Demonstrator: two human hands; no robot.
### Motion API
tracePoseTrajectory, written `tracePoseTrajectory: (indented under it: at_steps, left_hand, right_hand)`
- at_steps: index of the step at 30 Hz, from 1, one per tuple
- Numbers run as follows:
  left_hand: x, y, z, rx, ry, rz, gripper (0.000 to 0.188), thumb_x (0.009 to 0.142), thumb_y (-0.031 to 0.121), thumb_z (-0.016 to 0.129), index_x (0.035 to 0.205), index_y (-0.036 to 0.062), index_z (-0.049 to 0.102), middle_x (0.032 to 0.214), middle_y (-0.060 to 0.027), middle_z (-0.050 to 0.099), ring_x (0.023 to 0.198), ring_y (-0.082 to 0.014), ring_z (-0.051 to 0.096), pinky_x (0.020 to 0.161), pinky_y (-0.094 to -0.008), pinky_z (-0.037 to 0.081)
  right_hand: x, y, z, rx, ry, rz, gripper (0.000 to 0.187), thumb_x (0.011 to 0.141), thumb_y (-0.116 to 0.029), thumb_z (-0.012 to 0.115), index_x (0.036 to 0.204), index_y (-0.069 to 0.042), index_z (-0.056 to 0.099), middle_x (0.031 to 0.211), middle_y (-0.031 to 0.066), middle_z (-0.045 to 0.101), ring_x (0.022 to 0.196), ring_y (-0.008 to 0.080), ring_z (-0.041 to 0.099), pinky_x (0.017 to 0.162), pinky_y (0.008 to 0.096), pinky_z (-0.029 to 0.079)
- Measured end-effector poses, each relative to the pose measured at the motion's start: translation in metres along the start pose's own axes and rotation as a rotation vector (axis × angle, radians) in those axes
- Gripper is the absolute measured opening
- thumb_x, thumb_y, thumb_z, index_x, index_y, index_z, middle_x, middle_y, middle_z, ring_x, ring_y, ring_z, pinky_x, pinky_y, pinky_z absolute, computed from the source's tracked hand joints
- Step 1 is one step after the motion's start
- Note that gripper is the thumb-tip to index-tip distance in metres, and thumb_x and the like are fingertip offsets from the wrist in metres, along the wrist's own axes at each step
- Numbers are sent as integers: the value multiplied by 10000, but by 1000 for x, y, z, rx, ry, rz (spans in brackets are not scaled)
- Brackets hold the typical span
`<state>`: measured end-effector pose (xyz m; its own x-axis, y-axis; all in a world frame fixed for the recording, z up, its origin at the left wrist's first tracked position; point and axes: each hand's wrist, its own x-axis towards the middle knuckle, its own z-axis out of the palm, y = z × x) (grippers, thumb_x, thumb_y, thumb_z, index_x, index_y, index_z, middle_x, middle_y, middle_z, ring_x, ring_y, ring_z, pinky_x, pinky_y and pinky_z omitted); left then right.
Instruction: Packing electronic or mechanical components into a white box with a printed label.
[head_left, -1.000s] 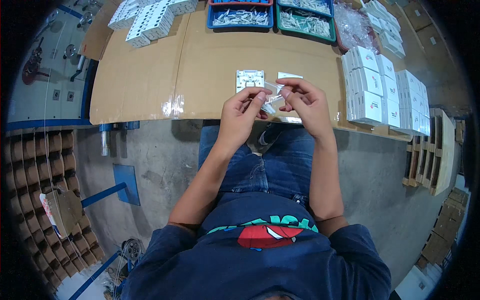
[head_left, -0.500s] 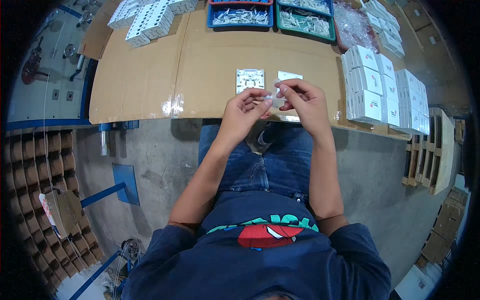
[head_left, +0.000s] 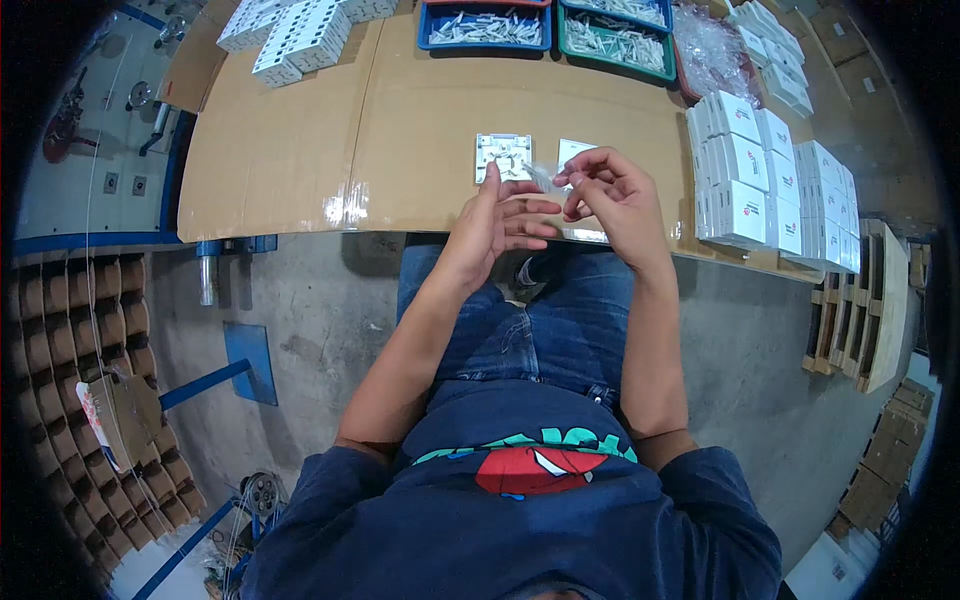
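Reading the clock from the space between the hands, with twelve straight away from the wearer, we find a small clear plastic bag [head_left: 541, 178] at twelve, above the cardboard-topped bench [head_left: 280, 150]. The right hand [head_left: 622, 205], at three, has its thumb and forefinger pressed together at the bag's near-right end, and we judge that they pinch it. The left hand [head_left: 483, 228], at about eight, is spread: thumb raised, fingers apart, palm turned toward the right hand. Whether its forefinger touches the film we cannot tell (the two overlap from above).

A white moulded fitting [head_left: 503, 155] lies near eleven, just beyond the left thumb, and a flat white piece [head_left: 578, 150] lies at one.

We take the step in hand to be handling the bag — one hand holding, the other free. What it holds, if anything, is too blurred to tell. The next move, as we judge it, calls for a steady pinch and a light touch — thin film slips and creases easily.

Farther out, a blue tray [head_left: 485, 47] of small pale parts sits between eleven and twelve, a green tray [head_left: 622, 70] at one.
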<state>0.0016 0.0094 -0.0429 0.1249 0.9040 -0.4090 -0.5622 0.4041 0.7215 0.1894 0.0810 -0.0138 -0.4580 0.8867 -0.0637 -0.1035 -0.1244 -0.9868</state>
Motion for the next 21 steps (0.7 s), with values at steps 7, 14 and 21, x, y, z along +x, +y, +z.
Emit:
tracePoseTrajectory:
  at_steps: [7, 14, 21]
  left_hand:
    - [6, -9, -5, -36, -15, -131, 830, 1008, 779, 285, 1250, 39, 576, 975, -70, 667, 769, -141, 650, 767, -334, 591]
    - [5, -7, -10, -209, -80, -111, 498, 1035, 502, 555, 1220, 43, 614, 978, -39, 669, 758, -114, 627, 721, -330, 594]
    - [2, -4, -15, -151, -24, 23, 364, 1014, 175, 665, 1332, 14, 587, 1005, -42, 674, 800, -120, 642, 719, -300, 600]
  right_hand:
    - [-1, 2, -3, -35, -38, 65, 128, 1001, -4, 588, 1121, 17, 627, 1021, 100, 701, 817, 134, 701, 679, 265, 603]
    - [1, 4, -7, -159, -111, -67, 129, 953, 62, 567, 1001, 33, 683, 1136, 130, 694, 1007, 171, 682, 826, 289, 601]
    - [0, 2, -3, -161, -107, -146, 148, 927, 87, 592, 1014, 30, 697, 1178, 110, 675, 1116, 161, 645, 954, 313, 569]
